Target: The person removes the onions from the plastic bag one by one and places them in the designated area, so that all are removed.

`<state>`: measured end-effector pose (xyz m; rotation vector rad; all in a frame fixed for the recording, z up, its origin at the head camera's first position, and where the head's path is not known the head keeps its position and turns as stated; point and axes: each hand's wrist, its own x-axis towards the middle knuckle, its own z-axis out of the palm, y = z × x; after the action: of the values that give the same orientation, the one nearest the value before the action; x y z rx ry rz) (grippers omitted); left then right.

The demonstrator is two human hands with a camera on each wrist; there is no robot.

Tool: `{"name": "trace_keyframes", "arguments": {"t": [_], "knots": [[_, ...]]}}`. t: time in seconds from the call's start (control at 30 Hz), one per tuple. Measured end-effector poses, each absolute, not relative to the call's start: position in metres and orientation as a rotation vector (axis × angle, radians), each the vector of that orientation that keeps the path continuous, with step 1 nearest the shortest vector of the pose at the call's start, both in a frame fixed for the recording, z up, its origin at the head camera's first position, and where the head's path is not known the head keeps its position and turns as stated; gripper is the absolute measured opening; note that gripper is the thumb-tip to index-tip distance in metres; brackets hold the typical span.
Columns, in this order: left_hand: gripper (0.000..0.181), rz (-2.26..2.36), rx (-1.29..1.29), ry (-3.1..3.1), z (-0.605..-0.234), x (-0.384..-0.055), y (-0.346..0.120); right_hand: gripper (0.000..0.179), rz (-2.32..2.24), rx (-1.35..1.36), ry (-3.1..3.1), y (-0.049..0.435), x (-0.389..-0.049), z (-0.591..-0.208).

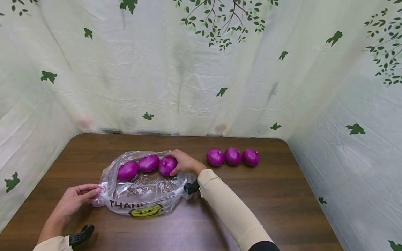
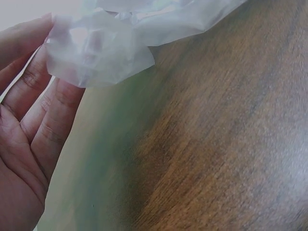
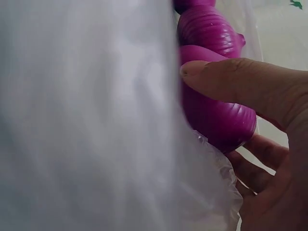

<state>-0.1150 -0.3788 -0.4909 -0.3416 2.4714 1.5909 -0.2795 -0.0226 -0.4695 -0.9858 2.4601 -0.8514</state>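
Note:
A clear plastic bag [image 1: 144, 188] with printed lettering and a yellow figure lies spread on the table, its mouth held wide. Pinched between the left hand's [image 1: 73, 200] thumb and fingers is the bag's left edge [image 2: 96, 53]. The right hand [image 1: 183, 162] reaches into the opening and grips a purple onion [image 1: 167, 166], thumb on one side and fingers round the other in the right wrist view [image 3: 219, 115]. Left of it, inside the bag, sit a second onion [image 1: 149, 163] and a third onion [image 1: 128, 170], in a row.
Three more purple onions, among them a middle one [image 1: 233, 156], stand in a row at the back right of the brown wooden table [image 1: 251, 202]. A pale curtain [image 1: 176, 76] with leaf prints hangs round the table's back and sides.

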Motion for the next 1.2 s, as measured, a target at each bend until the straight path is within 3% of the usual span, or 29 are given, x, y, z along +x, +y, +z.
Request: {"name": "trace_keyframes", "arguments": {"t": [0.47,0.73,1.2], "knots": [[0.037,1.619,-0.311,2.481,-0.493,-0.114,-0.379,0.074,-0.706,-0.999,2.478,-0.026,-0.279,-0.468],[0.021,1.687,-0.294,2.457,-0.492,-0.114,-0.378,0.076,-0.772,-1.010,2.466,-0.022,-0.280,-0.466],[0.029,1.666,-0.322,2.449,-0.494,-0.113,-0.379,0.074,-0.944,-1.019,2.413,-0.009,-0.276,-0.459]]}}
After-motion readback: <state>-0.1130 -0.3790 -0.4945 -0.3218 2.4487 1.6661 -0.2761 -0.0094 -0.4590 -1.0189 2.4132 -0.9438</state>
